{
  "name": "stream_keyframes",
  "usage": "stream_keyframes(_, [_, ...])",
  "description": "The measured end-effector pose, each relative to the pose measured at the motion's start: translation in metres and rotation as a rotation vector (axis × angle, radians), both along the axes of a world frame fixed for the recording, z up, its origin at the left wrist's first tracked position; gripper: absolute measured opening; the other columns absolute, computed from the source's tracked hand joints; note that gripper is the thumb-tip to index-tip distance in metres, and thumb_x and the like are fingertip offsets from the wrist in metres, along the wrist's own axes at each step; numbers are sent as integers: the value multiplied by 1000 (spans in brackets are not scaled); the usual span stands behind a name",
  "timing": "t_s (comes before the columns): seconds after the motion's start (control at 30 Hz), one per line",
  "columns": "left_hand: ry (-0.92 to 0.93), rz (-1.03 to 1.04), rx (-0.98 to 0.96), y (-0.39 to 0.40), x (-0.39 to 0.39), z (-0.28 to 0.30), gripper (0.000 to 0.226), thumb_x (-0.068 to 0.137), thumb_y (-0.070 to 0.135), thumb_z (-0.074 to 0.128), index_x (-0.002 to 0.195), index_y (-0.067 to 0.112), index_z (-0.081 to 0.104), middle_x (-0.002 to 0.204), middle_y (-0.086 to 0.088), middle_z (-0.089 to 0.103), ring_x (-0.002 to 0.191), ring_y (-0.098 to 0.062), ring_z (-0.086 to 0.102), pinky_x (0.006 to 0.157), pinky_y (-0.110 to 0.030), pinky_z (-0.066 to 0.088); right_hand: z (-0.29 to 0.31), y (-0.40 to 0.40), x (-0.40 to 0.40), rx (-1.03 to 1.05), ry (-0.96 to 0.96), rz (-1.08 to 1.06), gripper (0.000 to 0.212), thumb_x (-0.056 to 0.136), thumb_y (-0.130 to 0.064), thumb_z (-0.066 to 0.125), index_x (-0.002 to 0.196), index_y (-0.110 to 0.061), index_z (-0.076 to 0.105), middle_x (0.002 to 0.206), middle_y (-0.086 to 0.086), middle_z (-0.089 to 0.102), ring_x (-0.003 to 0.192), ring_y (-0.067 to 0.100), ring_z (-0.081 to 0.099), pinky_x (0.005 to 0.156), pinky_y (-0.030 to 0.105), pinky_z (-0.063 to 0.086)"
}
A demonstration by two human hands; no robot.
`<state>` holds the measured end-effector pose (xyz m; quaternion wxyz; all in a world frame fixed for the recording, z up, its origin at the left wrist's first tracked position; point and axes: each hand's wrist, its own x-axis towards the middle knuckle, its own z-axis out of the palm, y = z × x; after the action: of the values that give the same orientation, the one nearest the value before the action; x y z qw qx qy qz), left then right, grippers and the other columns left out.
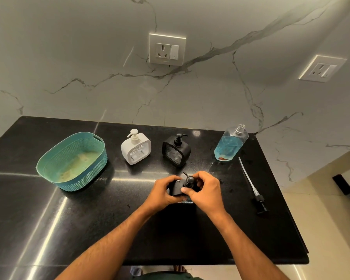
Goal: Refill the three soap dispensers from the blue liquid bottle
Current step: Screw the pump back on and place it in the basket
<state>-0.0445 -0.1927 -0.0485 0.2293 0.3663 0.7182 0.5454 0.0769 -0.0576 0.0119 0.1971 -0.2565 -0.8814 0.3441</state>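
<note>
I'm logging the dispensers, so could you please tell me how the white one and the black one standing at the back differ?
The white dispenser has a pale casing and pump; the black dispenser is dark throughout. The white one stands nearer the teal basket, the black one nearer the blue liquid bottle. Both are upright, squarish, untouched, pumps fitted.

A glossy black speckled stone counter (69, 219) with bright light streaks meets a white grey-veined marble wall (89, 57) bearing two white socket plates (167, 49) (322, 68). Cream tiled floor (321, 229) lies right.
</note>
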Motion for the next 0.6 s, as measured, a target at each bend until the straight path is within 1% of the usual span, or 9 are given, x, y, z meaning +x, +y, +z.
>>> stream_keyframes(0.07, [5, 4, 3, 0, 0, 1, 55, 69, 32, 96, 117, 22, 72, 108, 4, 75, 103, -20, 71, 91, -50, 58, -1, 2, 3, 3, -13, 57, 41, 65, -29, 94, 99, -23, 73, 90, -13, 64, 80, 5, 59, 69, 19, 49])
stream_keyframes(0.1, [7, 5, 4, 0, 0, 1, 54, 70, 32, 96, 117, 21, 72, 108, 4, 75, 103, -20, 71, 91, -50, 57, -1, 3, 4, 6, -9, 70, 41, 66, -27, 94, 102, -23, 74, 91, -13, 64, 80, 5, 59, 70, 19, 49])
stream_keyframes(0.17, [4, 6, 4, -1, 1, 2, 54, 70, 30, 96, 117, 20, 72, 108, 3, 75, 103, -21, 71, 92, -50, 57, -1, 3, 5, 6, 7, 72, 39, 66, -22, 94, 99, -23, 76, 88, -14, 64, 78, 5, 59, 68, 19, 50])
stream_keyframes(0.2, [4, 7, 3, -1, 1, 2, 54, 70, 29, 96, 117, 21, 72, 108, 4, 75, 103, -21, 71, 92, -50, 57, -1, 3, 5, 5, 14, 69, 38, 65, -21, 95, 97, -23, 76, 86, -15, 63, 77, 4, 60, 67, 17, 49])
stream_keyframes(0.33, [10, 6, -5, -1, 2, 4, 54, 70, 29, 97, 117, 20, 72, 108, 4, 75, 104, -20, 71, 91, -49, 58, 0, 2, 1, 3, 32, 26, 35, 58, -20, 97, 87, -25, 77, 79, -16, 63, 76, 3, 61, 62, 12, 45])
stream_keyframes(0.4, [11, 9, -10, -1, 2, 4, 54, 69, 31, 96, 116, 20, 72, 108, 5, 75, 103, -19, 71, 91, -48, 58, -1, 0, 0, 11, 40, -14, 34, 56, -25, 98, 80, -25, 74, 76, -16, 62, 69, 4, 60, 60, 15, 46])
stream_keyframes(0.47, [11, 8, -14, -2, 2, 6, 55, 69, 34, 94, 116, 19, 72, 107, 6, 75, 102, -18, 71, 91, -46, 58, -4, -4, -1, 7, 51, -70, 37, 55, -31, 97, 74, -24, 66, 75, -14, 60, 66, 5, 58, 59, 18, 46])
stream_keyframes(0.53, [9, 7, -17, -2, 3, 7, 55, 68, 38, 92, 116, 20, 72, 107, 7, 75, 102, -16, 71, 91, -45, 59, -7, -7, -1, 8, 64, -92, 42, 57, -32, 96, 74, -26, 59, 76, -15, 57, 67, 5, 56, 59, 17, 44])
stream_keyframes(0.6, [0, 13, -21, -2, 3, 8, 56, 67, 40, 91, 116, 20, 72, 107, 7, 75, 102, -16, 71, 91, -44, 59, -9, -9, 0, 22, 76, -76, 44, 59, -32, 95, 79, -32, 56, 79, -18, 56, 72, 2, 56, 62, 14, 44])
